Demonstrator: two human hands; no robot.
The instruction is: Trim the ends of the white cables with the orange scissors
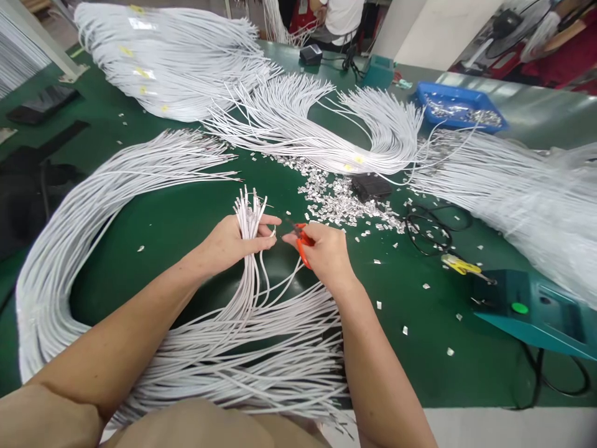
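My left hand (237, 239) is closed round a small bunch of white cables (252, 267), their cut ends standing up above my fingers. One cable bends out near my left fingertips. Orange-handled scissors (302, 239) are gripped in my right hand (326, 249), their dark blades pointing up and left toward the left fingertips. More white cables (261, 348) lie spread across the table edge in front of my body, below both hands. A long curved bundle of white cables (60, 249) runs round on the left.
Small silvery pieces (336, 199) are scattered over the green table (387, 373), around a black block (370, 186). A blue tray (459, 106) stands at the back right. At right sits a teal device (536, 305) with black cords. Large cable bundles (172, 62) fill the back; people work beyond.
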